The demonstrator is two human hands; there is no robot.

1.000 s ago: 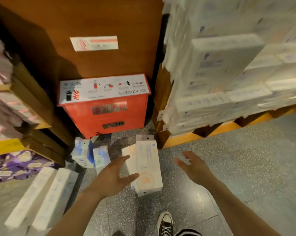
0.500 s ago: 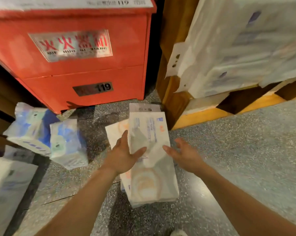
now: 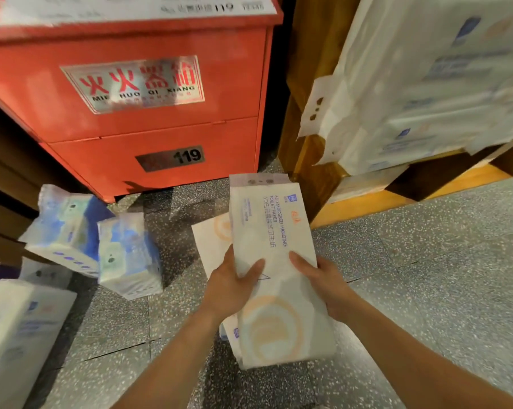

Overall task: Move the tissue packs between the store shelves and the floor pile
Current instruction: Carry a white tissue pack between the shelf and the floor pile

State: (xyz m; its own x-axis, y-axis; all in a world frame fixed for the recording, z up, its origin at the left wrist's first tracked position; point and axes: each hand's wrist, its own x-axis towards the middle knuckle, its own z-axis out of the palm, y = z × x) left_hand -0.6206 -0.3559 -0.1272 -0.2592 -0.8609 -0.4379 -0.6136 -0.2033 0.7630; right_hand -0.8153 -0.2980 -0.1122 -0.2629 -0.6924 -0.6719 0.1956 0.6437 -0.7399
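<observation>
Gripping the top tissue pack point(image 3: 274, 261) from both sides, the left hand point(image 3: 231, 286) and right hand point(image 3: 323, 283) are closing on its long edges, thumbs lying over its face. The pack is lying in front of the red cabinet point(image 3: 149, 93), its long axis running away from the person toward that cabinet, resting on a second pack point(image 3: 212, 240) on the floor point(image 3: 426, 261). Both hands are equally near (a straight two-handed lift looks likely). Its print is reading "6D EMBOSSED HANGING TOILET PAPER"; the cabinet is showing "MIE HUO QI XIANG" and "119".
</observation>
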